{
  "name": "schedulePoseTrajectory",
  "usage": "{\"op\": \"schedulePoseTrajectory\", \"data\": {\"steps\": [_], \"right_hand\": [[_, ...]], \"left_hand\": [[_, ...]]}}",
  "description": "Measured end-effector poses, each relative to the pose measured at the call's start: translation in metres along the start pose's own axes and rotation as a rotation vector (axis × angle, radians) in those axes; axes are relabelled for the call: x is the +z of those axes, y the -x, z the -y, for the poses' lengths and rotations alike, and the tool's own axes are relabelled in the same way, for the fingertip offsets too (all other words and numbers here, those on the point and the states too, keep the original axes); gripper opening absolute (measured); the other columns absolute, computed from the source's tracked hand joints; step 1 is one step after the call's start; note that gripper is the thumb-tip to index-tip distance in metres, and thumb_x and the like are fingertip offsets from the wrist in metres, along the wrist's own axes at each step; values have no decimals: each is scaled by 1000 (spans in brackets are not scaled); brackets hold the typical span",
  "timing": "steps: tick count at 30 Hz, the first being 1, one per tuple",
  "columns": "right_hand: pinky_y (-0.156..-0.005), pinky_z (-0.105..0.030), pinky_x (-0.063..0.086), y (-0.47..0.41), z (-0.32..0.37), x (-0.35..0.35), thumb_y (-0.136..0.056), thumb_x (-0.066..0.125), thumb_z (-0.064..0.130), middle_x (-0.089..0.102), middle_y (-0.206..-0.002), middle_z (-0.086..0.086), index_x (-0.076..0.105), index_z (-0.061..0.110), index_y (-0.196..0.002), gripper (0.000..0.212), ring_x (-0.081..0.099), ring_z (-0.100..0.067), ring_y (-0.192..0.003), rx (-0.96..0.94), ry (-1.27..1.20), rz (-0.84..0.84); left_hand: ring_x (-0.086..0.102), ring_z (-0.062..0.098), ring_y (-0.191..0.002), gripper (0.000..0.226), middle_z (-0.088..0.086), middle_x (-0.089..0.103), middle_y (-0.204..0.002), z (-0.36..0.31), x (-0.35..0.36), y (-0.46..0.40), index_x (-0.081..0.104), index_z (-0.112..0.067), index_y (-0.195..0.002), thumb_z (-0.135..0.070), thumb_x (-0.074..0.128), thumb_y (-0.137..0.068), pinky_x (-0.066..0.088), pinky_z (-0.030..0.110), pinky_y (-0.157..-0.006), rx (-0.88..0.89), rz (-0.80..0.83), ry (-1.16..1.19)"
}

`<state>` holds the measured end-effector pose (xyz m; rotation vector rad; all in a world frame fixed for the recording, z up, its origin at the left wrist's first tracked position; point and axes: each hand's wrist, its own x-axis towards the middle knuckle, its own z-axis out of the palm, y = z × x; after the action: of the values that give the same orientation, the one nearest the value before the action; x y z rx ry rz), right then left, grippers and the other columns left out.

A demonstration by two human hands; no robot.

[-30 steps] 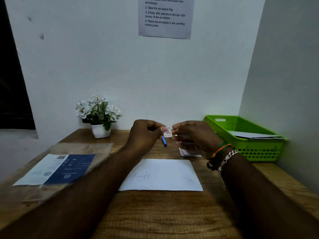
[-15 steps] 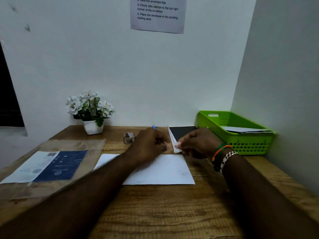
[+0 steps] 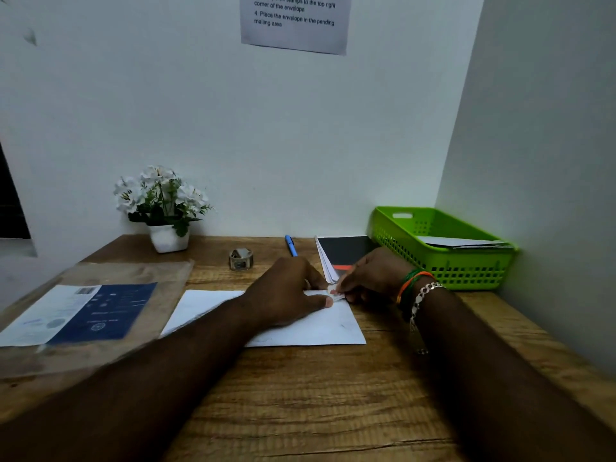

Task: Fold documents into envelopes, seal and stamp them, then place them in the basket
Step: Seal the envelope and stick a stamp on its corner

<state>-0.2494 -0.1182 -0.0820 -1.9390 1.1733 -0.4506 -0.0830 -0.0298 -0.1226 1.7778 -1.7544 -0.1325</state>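
The white envelope [image 3: 310, 325] lies flat on the wooden desk [image 3: 300, 411]. The left hand [image 3: 286, 295] rests on it with loose fingers. At its 1 o'clock corner, the right hand [image 3: 373, 278] pinches the tiny stamp [image 3: 335, 292]. The stamp looks thin, light and probably sticky, so hold its edge. The green basket [image 3: 466, 275] waits at 2 o'clock.

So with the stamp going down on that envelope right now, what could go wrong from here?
The stamp sits right at the top right corner of the envelope, so it could overhang the edge or land crooked. The left hand covers much of the envelope, hiding alignment. The right hand only pinches the stamp; it may lift unless pressed firmly.
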Motion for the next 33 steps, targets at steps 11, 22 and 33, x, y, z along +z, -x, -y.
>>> {"op": "schedulePoseTrajectory", "data": {"steps": [11, 22, 33], "right_hand": [[-56, -27, 49, -11, -2, 11, -64, 91, 16, 70, -55, -8, 77, 4, -59, 19, 57, -16, -43, -61, 137, -145], [-70, -31, 61, -14, 3, 17, -55, 96, 25, 76, -74, -10, 80, 5, -75, 32, 73, -21, -73, -98, 285, -240], [-75, -36, 63, -17, 4, 23, -40, 92, 34, 75, -88, -12, 76, 11, -89, 56, 74, -25, -81, -83, 345, -253]], "left_hand": [[64, -4, -83, 20, -9, 77, -105, 1, 4, -1, 81, -22, -107, -21, 76, -88, 40, 2, -68, -17, -41, 0], [64, -4, -80, 19, -15, 75, -95, 5, 10, -2, 81, -25, -100, -12, 75, -87, 47, 9, -74, -11, -83, 18], [67, 0, -85, 19, -13, 75, -95, 8, 14, -5, 83, -25, -95, -12, 71, -86, 58, 33, -89, -1, -75, -1]]}}
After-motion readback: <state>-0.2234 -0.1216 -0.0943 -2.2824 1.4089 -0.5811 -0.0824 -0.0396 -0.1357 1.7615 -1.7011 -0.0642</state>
